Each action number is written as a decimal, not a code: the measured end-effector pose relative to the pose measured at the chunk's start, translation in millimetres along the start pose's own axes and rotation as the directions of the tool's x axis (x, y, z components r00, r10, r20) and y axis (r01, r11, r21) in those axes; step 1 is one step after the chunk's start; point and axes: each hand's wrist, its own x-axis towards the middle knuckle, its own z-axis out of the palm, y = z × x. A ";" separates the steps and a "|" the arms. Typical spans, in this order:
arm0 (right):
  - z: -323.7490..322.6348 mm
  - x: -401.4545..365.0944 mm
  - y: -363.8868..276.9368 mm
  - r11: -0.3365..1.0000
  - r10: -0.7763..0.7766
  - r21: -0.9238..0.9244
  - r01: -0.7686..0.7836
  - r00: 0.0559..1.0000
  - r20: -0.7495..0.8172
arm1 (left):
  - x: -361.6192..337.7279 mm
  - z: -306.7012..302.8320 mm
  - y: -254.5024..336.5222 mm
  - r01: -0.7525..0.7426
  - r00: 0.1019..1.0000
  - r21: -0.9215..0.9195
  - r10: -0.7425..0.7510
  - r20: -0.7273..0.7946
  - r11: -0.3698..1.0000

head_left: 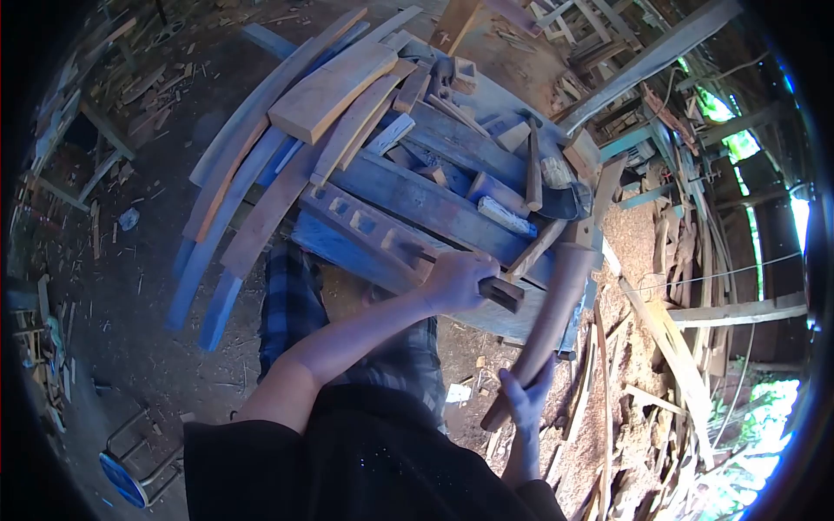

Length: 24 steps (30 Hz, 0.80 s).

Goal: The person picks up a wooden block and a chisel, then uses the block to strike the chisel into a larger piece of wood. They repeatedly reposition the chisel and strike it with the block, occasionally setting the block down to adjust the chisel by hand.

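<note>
My left hand (459, 282) is closed around a chisel (503, 295), its handle end sticking out toward the right. The chisel's blade points left at a wooden beam (326, 205) that has several square mortises cut in a row. Lower right, my right hand (526, 398) grips the narrow end of a long wooden mallet (552, 313). The mallet's thicker end reaches up beside the workbench edge, to the right of the chisel. My left fingers wrap over the handle and hide part of it.
Curved boards and a thick block (332, 95) are piled on the left of the workbench (408, 195). Offcuts and a dark cup-like object (560, 201) lie on its right. Wood shavings (632, 239) cover the ground at right. A blue stool (122, 479) stands lower left.
</note>
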 end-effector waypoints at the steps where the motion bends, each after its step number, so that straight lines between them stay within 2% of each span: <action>1: -4.9 -3.0 -3.5 0.995 0.049 0.084 -0.047 0.998 -0.031 | -1.7 0.3 2.4 -0.030 0.999 -0.026 0.030 0.013 0.999; 2: -3.7 -4.0 -13.4 0.985 0.001 0.172 0.007 0.999 -0.048 | -3.1 0.8 4.5 -0.028 0.999 -0.034 0.028 0.019 0.999; 5: -10.9 -5.8 -17.0 0.986 -0.050 0.158 0.062 0.995 -0.081 | 2.1 3.2 12.2 -0.044 0.997 -0.047 0.047 0.059 0.998; 10: -10.4 -11.2 -21.2 0.982 -0.059 0.181 0.063 0.998 -0.028 | 5.8 -5.8 13.4 -0.059 0.998 -0.131 0.056 -0.027 0.990; 15: -13.5 -11.4 -27.3 0.972 -0.093 0.214 0.092 0.996 -0.002 | 8.1 -21.7 5.0 -0.054 0.998 -0.071 0.052 -0.028 0.996; 17: -13.0 -8.8 -32.1 0.933 -0.208 0.278 0.226 0.974 -0.092 | 8.5 -21.9 2.6 -0.053 0.998 -0.077 0.050 -0.048 0.996; 18: -15.7 -7.6 -31.0 0.923 -0.258 0.260 0.284 0.957 -0.129 | 8.2 -20.5 2.6 -0.051 0.998 -0.077 0.047 -0.043 0.996; 19: -14.6 -4.6 -36.4 0.888 -0.373 0.231 0.396 0.917 -0.140 | 8.6 -19.5 2.2 -0.049 0.998 -0.078 0.046 -0.039 0.996; 21: 7.9 -8.5 -41.2 0.838 -0.336 0.369 0.401 0.913 -0.231 | 10.0 -20.0 2.8 -0.027 0.998 -0.119 0.020 -0.059 0.993; 22: 9.8 -8.0 -28.4 0.924 -0.306 0.180 0.338 0.934 -0.182 | 11.1 -20.5 3.4 -0.009 0.997 -0.159 -0.004 -0.080 0.987; 23: 4.7 -1.4 -17.5 0.980 -0.199 -0.005 0.200 0.976 0.089 | 11.2 -20.7 3.6 -0.013 0.997 -0.161 0.000 -0.081 0.987; 24: 6.1 3.6 -9.6 0.996 -0.078 -0.037 0.085 0.984 0.160 | 11.9 -22.0 2.6 0.018 0.997 -0.164 -0.031 -0.077 0.986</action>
